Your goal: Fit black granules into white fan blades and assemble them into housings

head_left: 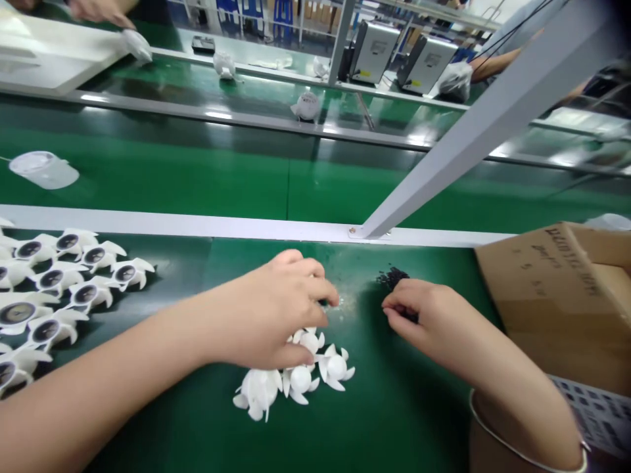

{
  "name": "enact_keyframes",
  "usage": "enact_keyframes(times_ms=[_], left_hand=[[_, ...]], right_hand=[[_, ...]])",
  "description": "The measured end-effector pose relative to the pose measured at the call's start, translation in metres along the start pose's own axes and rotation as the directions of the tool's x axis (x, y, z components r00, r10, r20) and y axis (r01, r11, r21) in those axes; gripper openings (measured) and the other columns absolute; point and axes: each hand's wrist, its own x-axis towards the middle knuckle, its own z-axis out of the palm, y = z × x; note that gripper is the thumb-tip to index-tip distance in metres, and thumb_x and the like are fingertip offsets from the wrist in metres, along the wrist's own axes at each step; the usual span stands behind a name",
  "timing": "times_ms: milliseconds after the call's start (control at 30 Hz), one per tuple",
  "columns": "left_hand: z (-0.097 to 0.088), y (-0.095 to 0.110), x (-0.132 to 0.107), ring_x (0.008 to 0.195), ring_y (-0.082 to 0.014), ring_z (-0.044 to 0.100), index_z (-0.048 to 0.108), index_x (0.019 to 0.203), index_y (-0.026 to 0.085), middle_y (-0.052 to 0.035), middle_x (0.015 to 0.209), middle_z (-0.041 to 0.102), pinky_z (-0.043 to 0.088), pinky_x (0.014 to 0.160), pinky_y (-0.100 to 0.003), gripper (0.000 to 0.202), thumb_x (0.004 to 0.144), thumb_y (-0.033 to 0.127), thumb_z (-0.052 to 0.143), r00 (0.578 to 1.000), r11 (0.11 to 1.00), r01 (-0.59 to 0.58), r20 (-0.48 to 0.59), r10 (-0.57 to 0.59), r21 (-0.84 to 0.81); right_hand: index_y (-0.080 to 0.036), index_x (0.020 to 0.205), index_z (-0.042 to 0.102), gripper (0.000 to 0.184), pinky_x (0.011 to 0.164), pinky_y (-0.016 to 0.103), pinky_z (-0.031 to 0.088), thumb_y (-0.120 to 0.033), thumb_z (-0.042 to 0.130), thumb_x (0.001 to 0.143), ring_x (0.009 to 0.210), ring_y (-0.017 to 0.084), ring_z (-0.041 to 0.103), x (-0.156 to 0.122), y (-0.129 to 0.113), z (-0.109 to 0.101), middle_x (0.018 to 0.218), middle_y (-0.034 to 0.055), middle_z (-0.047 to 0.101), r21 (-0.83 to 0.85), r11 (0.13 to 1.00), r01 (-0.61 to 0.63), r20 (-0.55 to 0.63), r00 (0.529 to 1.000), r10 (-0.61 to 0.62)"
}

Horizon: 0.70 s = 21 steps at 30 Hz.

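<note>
My left hand [276,309] is curled over a small cluster of white plastic fan impellers [300,374] on the green belt [197,401], and its fingertips reach a small dark speck. My right hand [414,309] hovers with its fingers bunched beside a heap of small black pieces [393,278]. Whatever the fingertips of either hand may pinch is hidden. Further left, several impellers with dark round centres [59,282] lie in tidy rows, well away from both hands.
A cardboard box [557,295] stands at the right. A grey metal strut [473,138] slants up from the belt's rail [197,225]. Beyond lie a translucent plastic piece, a further belt with white parts, and grey units. A co-worker's hand [101,10] is at the top left.
</note>
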Motion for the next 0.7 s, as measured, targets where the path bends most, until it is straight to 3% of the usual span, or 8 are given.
enact_keyframes(times_ms=[100,233,300,367,467,567,633,700], left_hand=[[0.005,0.016,-0.001,0.118,-0.0288,0.051,0.072,0.089,0.025,-0.0022,0.114,0.068,0.02,0.116,-0.053,0.017,0.084,0.041,0.07,0.999,0.998,0.015,0.035,-0.017,0.059],[0.009,0.024,0.001,0.113,-0.022,0.054,0.066,0.078,0.024,0.0027,0.102,0.07,0.007,0.123,-0.054,0.014,0.086,0.035,0.069,0.999,0.999,0.0,-0.033,0.002,0.043],[0.011,0.025,0.004,0.102,-0.0185,0.057,0.063,0.077,0.024,0.0041,0.087,0.068,0.013,0.122,-0.051,0.011,0.087,0.027,0.066,0.997,0.999,-0.021,-0.073,0.023,0.029],[0.015,0.023,0.008,0.089,-0.016,0.057,0.061,0.076,0.022,0.0042,0.079,0.065,0.028,0.116,-0.046,0.014,0.089,0.018,0.059,0.99,0.997,-0.063,-0.124,0.069,0.049],[0.023,0.019,0.015,0.079,-0.0155,0.054,0.061,0.08,0.019,0.0,0.084,0.066,0.044,0.087,-0.036,0.023,0.092,0.005,0.047,0.957,0.968,-0.148,-0.218,0.192,0.203],[0.029,0.018,0.016,0.078,-0.0164,0.054,0.061,0.077,0.017,-0.0037,0.088,0.067,0.041,0.069,-0.031,0.025,0.091,0.002,0.046,0.939,0.917,-0.158,-0.231,0.255,0.367],[0.027,0.02,0.014,0.078,-0.0162,0.054,0.061,0.075,0.017,-0.0035,0.089,0.068,0.04,0.068,-0.031,0.023,0.091,0.006,0.05,0.955,0.92,-0.159,-0.179,0.235,0.358],[0.022,0.021,0.011,0.085,-0.0174,0.056,0.065,0.083,0.019,-0.0025,0.097,0.069,0.041,0.075,-0.033,0.012,0.091,0.018,0.057,0.972,0.951,-0.132,-0.153,0.181,0.281]], right_hand=[[-0.022,0.072,0.07,0.02,0.065,0.03,0.042,-0.015,0.056,0.085,0.069,0.015,0.058,0.0,-0.012,-0.002,0.078,0.0007,0.064,-0.075,0.995,-0.059,0.073,0.995,0.064],[-0.019,0.068,0.069,0.023,0.066,0.031,0.04,-0.013,0.058,0.087,0.072,0.017,0.061,0.001,-0.031,-0.003,0.077,0.0026,0.065,-0.245,0.957,-0.156,0.08,0.98,0.181],[-0.018,0.069,0.069,0.023,0.066,0.032,0.039,-0.013,0.058,0.089,0.074,0.019,0.063,0.001,-0.039,-0.001,0.078,0.0043,0.067,-0.313,0.927,-0.206,0.048,0.971,0.232],[-0.017,0.07,0.07,0.023,0.065,0.032,0.039,-0.013,0.058,0.089,0.076,0.02,0.064,0.002,-0.045,0.003,0.078,0.006,0.068,-0.347,0.903,-0.253,0.009,0.962,0.273],[-0.017,0.07,0.07,0.021,0.063,0.032,0.038,-0.011,0.059,0.087,0.077,0.021,0.065,0.002,-0.049,0.008,0.078,0.0073,0.068,-0.352,0.892,-0.283,-0.021,0.955,0.295],[-0.015,0.073,0.07,0.018,0.062,0.032,0.037,-0.009,0.058,0.085,0.079,0.022,0.065,0.002,-0.048,0.008,0.081,0.0086,0.069,-0.353,0.89,-0.289,-0.027,0.954,0.299],[-0.015,0.074,0.069,0.016,0.061,0.032,0.036,-0.01,0.057,0.084,0.077,0.022,0.063,0.003,-0.044,0.007,0.084,0.0093,0.068,-0.338,0.891,-0.304,-0.053,0.951,0.304],[-0.016,0.072,0.067,0.012,0.059,0.031,0.036,-0.011,0.059,0.081,0.071,0.018,0.06,0.005,-0.039,0.006,0.079,0.0062,0.067,-0.217,0.939,-0.268,-0.061,0.963,0.261]])
